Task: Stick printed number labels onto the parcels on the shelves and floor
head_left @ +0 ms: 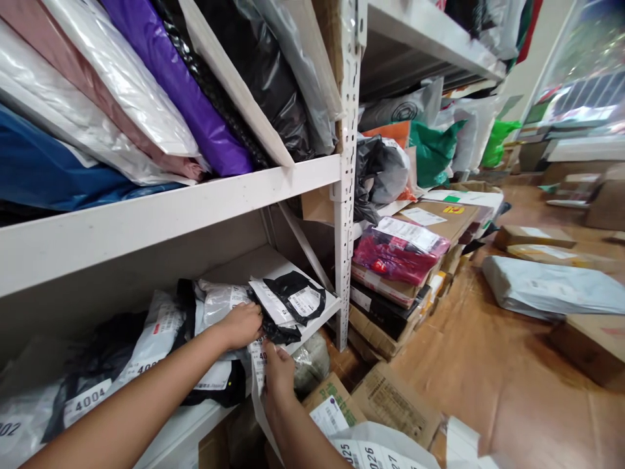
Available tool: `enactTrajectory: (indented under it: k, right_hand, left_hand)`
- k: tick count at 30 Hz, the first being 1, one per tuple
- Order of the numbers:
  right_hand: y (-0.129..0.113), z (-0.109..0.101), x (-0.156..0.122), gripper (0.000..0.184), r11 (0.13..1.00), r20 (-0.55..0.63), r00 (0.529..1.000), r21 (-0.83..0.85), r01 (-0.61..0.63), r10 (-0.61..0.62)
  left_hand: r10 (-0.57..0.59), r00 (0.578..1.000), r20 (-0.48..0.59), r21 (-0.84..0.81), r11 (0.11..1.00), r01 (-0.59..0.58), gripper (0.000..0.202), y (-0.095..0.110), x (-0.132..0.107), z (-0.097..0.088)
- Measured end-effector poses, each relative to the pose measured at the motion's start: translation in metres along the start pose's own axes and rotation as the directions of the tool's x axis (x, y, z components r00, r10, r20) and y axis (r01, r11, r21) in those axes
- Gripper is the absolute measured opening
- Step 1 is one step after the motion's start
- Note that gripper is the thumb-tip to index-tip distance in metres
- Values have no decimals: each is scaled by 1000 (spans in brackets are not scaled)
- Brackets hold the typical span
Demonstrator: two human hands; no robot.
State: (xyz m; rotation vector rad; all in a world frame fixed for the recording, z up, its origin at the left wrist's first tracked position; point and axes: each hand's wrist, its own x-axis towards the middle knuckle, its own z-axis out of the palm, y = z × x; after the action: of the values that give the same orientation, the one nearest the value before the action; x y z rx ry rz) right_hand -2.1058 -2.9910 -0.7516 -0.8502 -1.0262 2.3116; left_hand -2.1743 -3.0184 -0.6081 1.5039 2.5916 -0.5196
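My right hand (279, 368) is closed on a white strip of printed number labels (258, 371), which hangs down over the shelf's front edge. Just left of it, my left hand (243, 324) has its fingers curled in beside the strip's upper end and a black plastic parcel (282, 332); what is between those fingers is hidden. A parcel in black and white wrapping with a shipping label (303, 301) lies at the right end of the lower shelf. Bagged parcels with number labels, one reading 4004 (88, 402), stand in a row to the left.
More of the label strip (375, 454) lies at the bottom right. A white perforated post (346, 260) rises right of my hands, and the upper shelf edge (170, 218) crosses above them. Cardboard boxes (395, 400) and a pale blue parcel (551, 286) are on the wooden floor.
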Motion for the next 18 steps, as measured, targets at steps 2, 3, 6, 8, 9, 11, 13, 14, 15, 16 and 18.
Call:
enactTrajectory:
  k: [2,3,6,8,9,11,13,14,15,16,18]
  right_hand:
    - [-5,-6,-5,33,998,17,998,-4,-55,55]
    - [-8,-9,-7,35,997,6,997,-6,-81,81]
    - [-13,-18,-19,38,990,-68,989,-29,-136,134]
    - [-12,-25,-31,37,982,-92,978,-9,-187,186]
    - [-11,-28,-37,36,977,-78,974,19,-212,212]
    - [-11,-35,-48,33,969,-15,973,92,-227,229]
    - [-15,-41,-55,32,975,25,983,127,-183,182]
    - [-18,-43,-55,33,982,28,990,128,-141,139]
    - [-23,-45,-54,34,988,29,995,121,-97,94]
    - [-28,-47,-52,35,992,31,998,112,-57,54]
    - [-37,-50,-45,36,994,43,999,106,-7,3]
  left_hand:
    - [-5,1000,-23,7,1000,5,23,2,-1,6]
    - [-7,1000,-30,9,1000,8,22,2,-1,9]
    - [-17,999,-42,10,1000,18,23,3,-2,13]
    - [-28,998,-49,7,1000,29,24,4,-4,12]
    - [-36,998,-52,3,999,36,23,5,-5,11]
    - [-62,996,-58,-12,998,61,21,8,-9,8]
    - [-109,992,-64,-40,993,107,21,11,-13,7]
    - [-141,988,-68,-56,989,138,20,14,-16,7]
    - [-177,981,-74,-72,982,172,19,16,-19,7]
    - [-215,973,-83,-85,974,208,18,19,-22,7]
    - [-299,947,-119,-115,951,286,25,26,-27,8]
